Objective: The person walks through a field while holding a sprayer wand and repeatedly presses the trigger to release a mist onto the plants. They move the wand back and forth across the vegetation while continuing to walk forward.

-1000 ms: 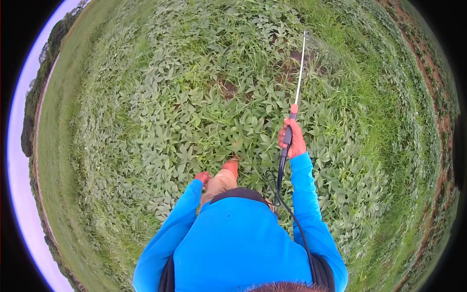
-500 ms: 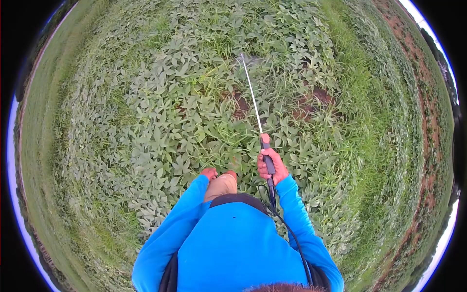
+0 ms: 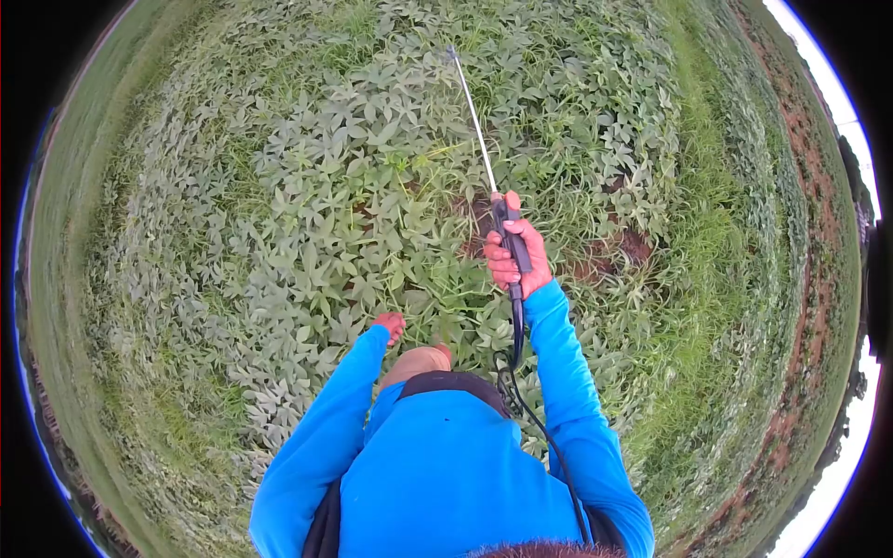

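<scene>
My right hand [image 3: 517, 257] is wrapped round the dark handle of a spray wand [image 3: 475, 127]. Its thin metal lance points forward over the leaves, and the nozzle [image 3: 452, 53] is at the far end. From the handle's lower end a black hose [image 3: 532, 416] runs back along my right side. My left hand [image 3: 392, 326] hangs low beside my thigh, fingers curled, with nothing visible in it. Just above the low leafy plants [image 3: 321, 279], it stays apart from the wand.
Dense broad-leaved plants cover the ground ahead, mixed with long grass [image 3: 712, 251]. Patches of reddish bare soil [image 3: 635, 245] show between them. A strip of red soil [image 3: 807, 307] runs along the right. Dark straps [image 3: 323, 521] lie at my sides.
My right hand has moved forward with the wand, and the nozzle has swung farther ahead and slightly left. My left hand has shifted a little forward and left.
</scene>
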The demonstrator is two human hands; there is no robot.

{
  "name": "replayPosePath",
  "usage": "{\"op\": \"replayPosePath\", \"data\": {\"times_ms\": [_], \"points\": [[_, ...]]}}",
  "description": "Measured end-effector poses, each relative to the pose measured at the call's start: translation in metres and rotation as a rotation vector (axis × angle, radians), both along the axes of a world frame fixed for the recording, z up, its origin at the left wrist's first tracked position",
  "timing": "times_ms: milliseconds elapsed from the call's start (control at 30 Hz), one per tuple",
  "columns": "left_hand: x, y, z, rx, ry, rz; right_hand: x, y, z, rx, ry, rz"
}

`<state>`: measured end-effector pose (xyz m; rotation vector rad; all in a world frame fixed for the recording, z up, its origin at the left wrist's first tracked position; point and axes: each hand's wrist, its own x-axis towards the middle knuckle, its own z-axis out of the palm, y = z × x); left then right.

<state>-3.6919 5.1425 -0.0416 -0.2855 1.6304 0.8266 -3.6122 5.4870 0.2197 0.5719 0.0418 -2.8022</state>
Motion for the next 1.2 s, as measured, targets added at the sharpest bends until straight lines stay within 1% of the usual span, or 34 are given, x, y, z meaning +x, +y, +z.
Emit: {"op": "replayPosePath", "data": {"times_ms": [133,200,267,333,367,433,467,533,667,733,800,867,900,933,1000,1133,1200], "points": [[-0.004,0.017,0.006,-0.002,0.002,-0.048,0.001,0.02,0.011,0.008,-0.005,-0.044],[-0.003,0.022,0.001,-0.03,-0.03,-0.032,0.019,0.021,0.013,0.015,0.003,-0.067],[-0.004,0.025,-0.003,0.028,-0.019,-0.031,0.041,0.015,0.02,0.027,-0.032,-0.083],[-0.006,0.031,-0.001,0.061,-0.011,-0.04,0.064,0.004,0.033,0.19,-0.191,-0.086],[-0.007,0.033,0.0,0.063,-0.014,-0.039,0.075,-0.003,0.038,0.193,-0.194,-0.085],[-0.01,0.038,-0.006,0.072,0.004,-0.066,0.097,-0.018,0.047,0.372,-0.367,-0.114],[-0.011,0.04,-0.01,0.078,0.005,-0.068,0.107,-0.025,0.052,0.377,-0.366,-0.117],[-0.013,0.041,-0.014,0.067,0.022,-0.102,0.123,-0.037,0.06,0.472,-0.499,-0.183],[-0.021,0.043,-0.007,0.068,-0.005,-0.147,0.138,-0.036,0.053,0.511,-0.542,-0.266],[-0.021,0.046,-0.005,0.042,0.027,-0.146,0.133,-0.027,0.04,0.666,-0.634,-0.343],[-0.026,0.045,-0.009,0.058,-0.001,-0.124,0.124,-0.013,0.03,0.637,-0.621,-0.375],[-0.03,0.042,-0.019,0.066,-0.026,-0.085,0.113,0.008,0.024,0.42,-0.458,-0.417],[-0.033,0.043,-0.022,0.066,-0.042,-0.06,0.107,0.018,0.023,0.341,-0.401,-0.401],[-0.035,0.043,-0.026,0.065,-0.06,-0.036,0.101,0.027,0.021,0.34,-0.396,-0.387],[-0.038,0.042,-0.028,0.062,-0.035,-0.019,0.091,0.042,0.017,0.114,-0.229,-0.324],[-0.049,0.051,-0.029,0.059,0.026,0.001,0.052,0.073,0.002,-0.001,-0.065,-0.219],[-0.057,0.059,-0.029,0.03,0.016,0.015,0.023,0.086,-0.001,0.011,-0.059,-0.183]]}}
